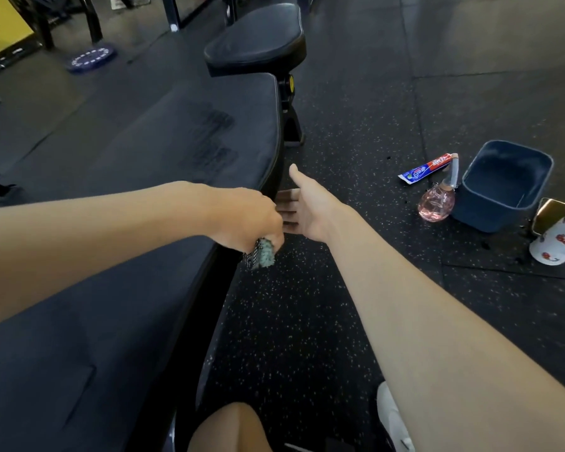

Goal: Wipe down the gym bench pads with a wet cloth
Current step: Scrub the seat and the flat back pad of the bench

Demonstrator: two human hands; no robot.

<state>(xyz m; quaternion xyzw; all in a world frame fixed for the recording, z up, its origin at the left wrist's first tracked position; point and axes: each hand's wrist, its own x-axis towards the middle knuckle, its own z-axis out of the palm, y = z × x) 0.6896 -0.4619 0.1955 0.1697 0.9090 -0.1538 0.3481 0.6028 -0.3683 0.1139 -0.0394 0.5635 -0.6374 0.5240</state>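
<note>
**Wet cloth** (263, 254): grey-green and wadded small, it is sitting in the left hand (248, 216). That hand is clenching it at the near-side edge of the long bench pad (163, 164). Only a corner of the wad is showing below the curled fingers.

**Long bench pad**: black upholstery, running away from the viewer. Darker, damp-looking streaks (214, 135) are showing on its far half, and the nearer half is looking duller. The top is probably partly wiped, and the side edge is likely the step in hand.

**Seat pad** (258, 37): a separate black cushion lying beyond the long pad. No wet marks are showing on it, so it is probably waiting its turn.

**Right hand** (307, 207): the fingers are straight and holding nothing. It is reaching toward the pad's side wall just beside the left hand. Whether the fingertips are touching the pad cannot be told.

**Handling note**: the cloth is working poorly as a tight ball. Opening it flat under the palm would be giving more contact. Long overlapping strokes along the edge seam should be catching the piping. The free hand would be serving best by bracing the pad.

**Surroundings**: speckled rubber floor (307, 305) to the right of the bench. On it, well apart from the bench, these are lying or standing:
- a pink spray bottle (436, 200), just beside a dark blue basin (477, 210)
- a toothpaste tube (426, 168), lying near them
- a white patterned cup (558, 239), at the frame's right edge
</note>
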